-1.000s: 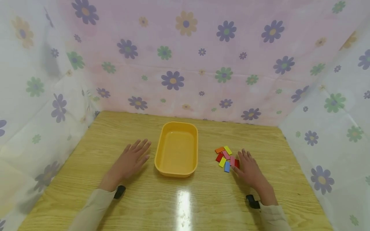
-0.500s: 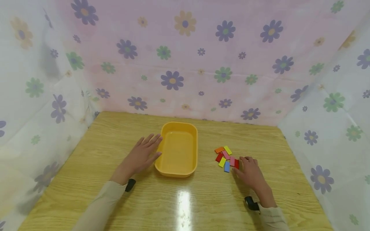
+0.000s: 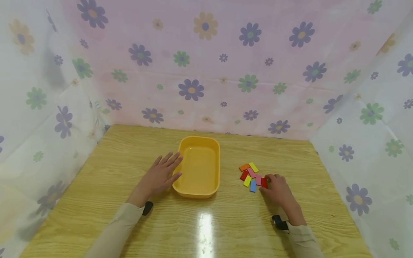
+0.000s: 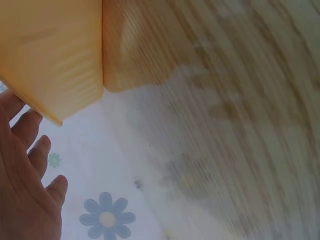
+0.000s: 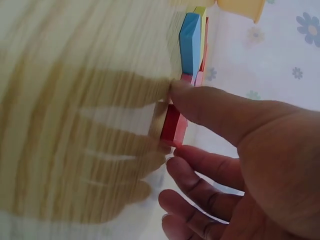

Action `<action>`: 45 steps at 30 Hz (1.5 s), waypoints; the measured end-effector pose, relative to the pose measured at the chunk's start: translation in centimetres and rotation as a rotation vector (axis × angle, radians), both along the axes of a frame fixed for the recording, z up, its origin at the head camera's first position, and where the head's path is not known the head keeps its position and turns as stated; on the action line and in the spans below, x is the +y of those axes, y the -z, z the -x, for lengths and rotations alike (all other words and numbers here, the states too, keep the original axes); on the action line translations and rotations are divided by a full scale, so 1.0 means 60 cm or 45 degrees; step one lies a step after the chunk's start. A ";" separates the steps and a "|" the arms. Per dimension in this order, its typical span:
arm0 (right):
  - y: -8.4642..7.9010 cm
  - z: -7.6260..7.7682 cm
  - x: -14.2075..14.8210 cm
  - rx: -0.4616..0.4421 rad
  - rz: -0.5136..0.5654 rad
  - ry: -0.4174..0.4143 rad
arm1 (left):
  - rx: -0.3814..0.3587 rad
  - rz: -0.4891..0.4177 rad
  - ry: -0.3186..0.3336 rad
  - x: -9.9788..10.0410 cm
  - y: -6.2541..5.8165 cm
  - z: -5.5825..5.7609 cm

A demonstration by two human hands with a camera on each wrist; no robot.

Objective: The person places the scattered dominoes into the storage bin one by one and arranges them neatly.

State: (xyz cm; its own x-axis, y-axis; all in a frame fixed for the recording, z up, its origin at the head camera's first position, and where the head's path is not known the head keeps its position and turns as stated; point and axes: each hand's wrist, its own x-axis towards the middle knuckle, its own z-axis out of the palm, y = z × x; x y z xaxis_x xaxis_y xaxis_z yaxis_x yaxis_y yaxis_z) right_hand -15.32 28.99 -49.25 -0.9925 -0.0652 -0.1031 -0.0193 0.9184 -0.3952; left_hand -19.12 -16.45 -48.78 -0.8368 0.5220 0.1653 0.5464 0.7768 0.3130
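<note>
Two sleeved forearms enter from the near edge of the wooden surface (image 3: 206,222), each with a small dark wrist device, and both are placed here relative to the yellow tray (image 3: 197,166) at the middle. The left hand (image 3: 160,175) lies just beside the tray's left wall, palm down, its fingers (image 3: 171,158) straight and slightly spread, their tips at or against the rim; the left wrist view shows the tray wall (image 4: 50,55) close above the fingers (image 4: 30,145), which hold nothing. The right hand (image 3: 279,189) rests on the surface well to the right of the tray, at the near right edge of a cluster of small coloured tiles (image 3: 251,175). Its fingers are curled, and thumb and forefinger pinch the red tile (image 3: 264,182), the piece of the cluster nearest the hand; the right wrist view shows the thumb (image 5: 210,105) on one end of this red tile (image 5: 172,125) and a fingertip on the other, with the tile's lower face on the surface. Just beyond it, on the tray side, lie a blue tile (image 3: 253,185), a pink tile and a yellow tile, touching or overlapping one another; farther still are another red tile, an orange tile (image 3: 244,167) and a second yellow tile. Behind the tray, flower-printed cloth (image 3: 206,71) encloses the far edge and both sides.
</note>
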 end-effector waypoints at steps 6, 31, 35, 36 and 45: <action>0.002 0.012 0.009 0.002 0.053 -0.030 | 0.008 -0.011 0.000 -0.001 0.003 0.000; -0.001 0.027 0.037 -0.069 0.265 -0.016 | 0.022 -0.040 0.009 -0.002 0.012 -0.008; 0.001 0.035 0.038 -0.079 0.273 -0.001 | 0.013 -0.039 0.007 -0.002 0.012 -0.006; 0.001 0.036 0.038 -0.082 0.273 -0.002 | 0.012 -0.040 0.006 -0.001 0.012 -0.006; 0.000 0.040 0.041 -0.066 0.276 -0.074 | -0.012 -0.046 -0.008 0.001 0.007 -0.008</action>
